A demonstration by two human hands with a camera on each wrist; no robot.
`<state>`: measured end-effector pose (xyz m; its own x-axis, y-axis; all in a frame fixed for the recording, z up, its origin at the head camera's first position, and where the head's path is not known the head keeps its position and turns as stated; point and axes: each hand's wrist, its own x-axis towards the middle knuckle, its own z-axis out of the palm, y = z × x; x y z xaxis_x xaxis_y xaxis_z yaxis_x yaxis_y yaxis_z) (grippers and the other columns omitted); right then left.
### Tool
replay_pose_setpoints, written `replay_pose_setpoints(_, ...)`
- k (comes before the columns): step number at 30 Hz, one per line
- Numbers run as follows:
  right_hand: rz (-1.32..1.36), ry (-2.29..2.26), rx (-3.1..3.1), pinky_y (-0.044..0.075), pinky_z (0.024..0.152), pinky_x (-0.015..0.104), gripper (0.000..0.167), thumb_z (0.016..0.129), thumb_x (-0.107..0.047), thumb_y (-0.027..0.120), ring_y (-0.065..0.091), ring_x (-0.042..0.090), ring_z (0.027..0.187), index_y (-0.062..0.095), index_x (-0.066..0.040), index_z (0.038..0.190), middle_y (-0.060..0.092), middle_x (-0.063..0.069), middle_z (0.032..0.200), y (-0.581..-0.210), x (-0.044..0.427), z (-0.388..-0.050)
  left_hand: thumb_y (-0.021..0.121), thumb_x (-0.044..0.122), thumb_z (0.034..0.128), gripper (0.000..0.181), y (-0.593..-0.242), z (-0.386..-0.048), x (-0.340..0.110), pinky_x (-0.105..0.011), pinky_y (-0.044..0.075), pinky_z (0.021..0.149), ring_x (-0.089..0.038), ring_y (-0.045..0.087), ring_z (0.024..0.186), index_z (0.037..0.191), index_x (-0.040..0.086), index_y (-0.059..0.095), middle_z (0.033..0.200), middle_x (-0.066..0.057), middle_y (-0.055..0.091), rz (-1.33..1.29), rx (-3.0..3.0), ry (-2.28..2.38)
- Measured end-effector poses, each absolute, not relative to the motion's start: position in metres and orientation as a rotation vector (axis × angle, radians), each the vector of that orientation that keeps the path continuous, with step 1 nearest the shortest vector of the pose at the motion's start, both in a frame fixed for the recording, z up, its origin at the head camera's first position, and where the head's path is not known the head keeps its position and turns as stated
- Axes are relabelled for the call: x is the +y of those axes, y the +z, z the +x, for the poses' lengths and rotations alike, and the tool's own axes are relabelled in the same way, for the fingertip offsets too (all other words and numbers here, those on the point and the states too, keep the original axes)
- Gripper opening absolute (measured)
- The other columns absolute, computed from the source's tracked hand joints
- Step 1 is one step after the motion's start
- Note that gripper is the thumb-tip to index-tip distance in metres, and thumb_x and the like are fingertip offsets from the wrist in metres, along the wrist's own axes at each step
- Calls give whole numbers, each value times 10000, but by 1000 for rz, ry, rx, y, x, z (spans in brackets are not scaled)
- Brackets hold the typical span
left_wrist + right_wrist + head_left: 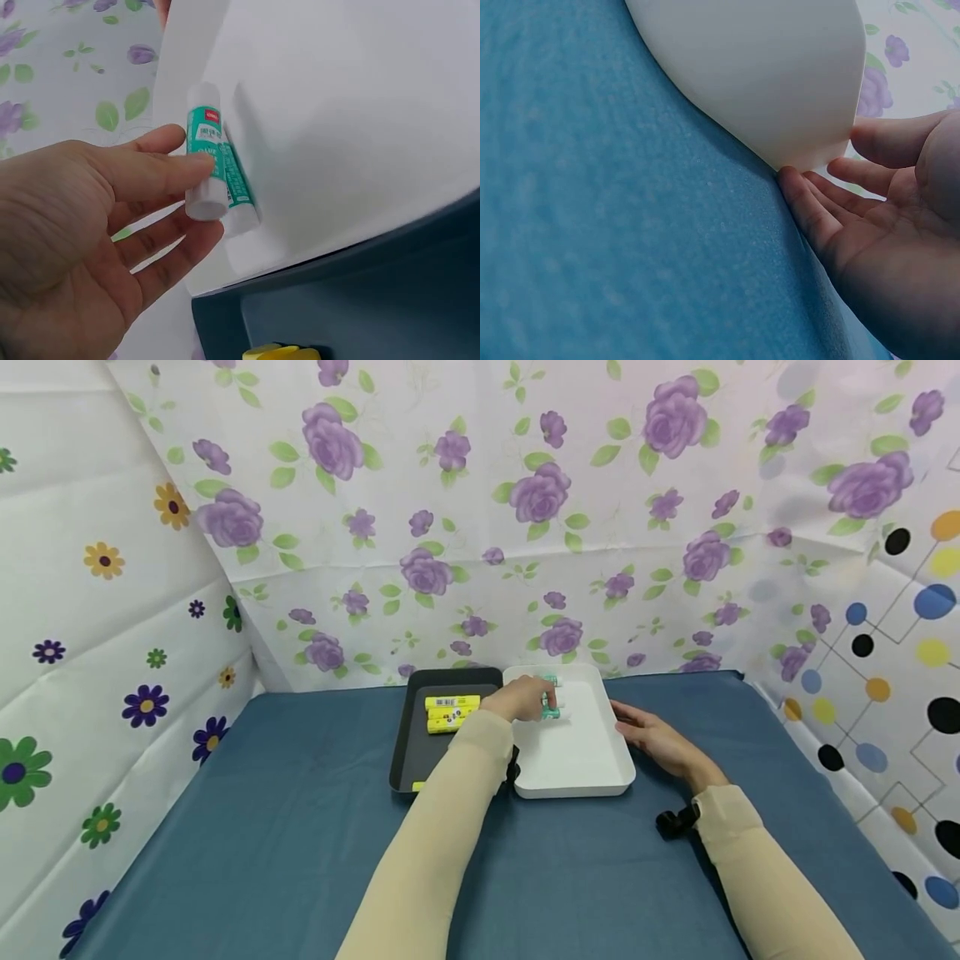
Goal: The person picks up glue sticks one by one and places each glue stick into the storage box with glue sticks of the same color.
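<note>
My left hand [519, 698] is over the upper left part of the white tray [573, 760]. Between thumb and fingers it pinches a green-and-white glue stick [206, 135]. A second green-and-white glue stick [238, 184] lies on the tray floor just behind the held one. At the tray's right side, my right hand [658, 742] touches the outer edge with outstretched fingertips and thumb, as the right wrist view also shows.
A dark grey tray [402, 743] stands against the white tray's left side. Several yellow sticks [452, 713] lie in it, with another yellow piece [417, 786] near its front, partly behind my left sleeve. Blue cloth [300, 827] covers the table; a flowered curtain hangs behind.
</note>
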<state>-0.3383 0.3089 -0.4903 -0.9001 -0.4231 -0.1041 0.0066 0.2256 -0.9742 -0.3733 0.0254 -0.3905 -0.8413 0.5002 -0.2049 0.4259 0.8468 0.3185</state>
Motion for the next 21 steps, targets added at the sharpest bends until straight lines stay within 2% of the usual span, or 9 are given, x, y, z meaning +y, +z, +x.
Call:
replay_pose_setpoints(6, -379, -1718, 2160, 143, 1231, 626, 649, 1143, -221, 435, 107, 397, 1581, 95, -96, 1682, 75, 159, 1735, -490, 308, -339, 535, -14, 1045, 286, -393, -372, 25, -322, 433, 827, -197, 519, 994, 1170, 186, 697, 1292, -53, 618, 665, 2750, 374)
replay_pose_setpoints(9, -372, -1726, 2157, 147, 1233, 620, 643, 1143, -219, 436, 123, 389, 1580, 107, -106, 1683, 88, 147, 1735, -490, 308, -338, 503, -51, 1049, 310, -393, -371, 26, -314, 419, 816, -199, 513, 978, 1166, 164, 693, 1247, -62, 622, 679, 2773, 355)
replay_pose_setpoints(14, -384, -1737, 2144, 146, 1230, 627, 636, 1146, -220, 425, 122, 399, 1579, 105, -99, 1682, 81, 153, 1736, -491, 309, -337, 509, 16, 1081, 236, -395, -372, 28, -299, 431, 785, -191, 525, 933, 1169, 125, 699, 1141, -48, 626, 701, 2824, 287)
replay_pose_setpoints(21, -379, -1734, 2144, 144, 1230, 628, 626, 1149, -200, 405, 111, 403, 1580, 94, -92, 1682, 73, 161, 1735, -489, 308, -337, 539, 67, 1085, 186, -401, -379, 32, -323, 468, 806, -191, 545, 912, 1149, 99, 710, 1092, -42, 655, 696, 2869, 269)
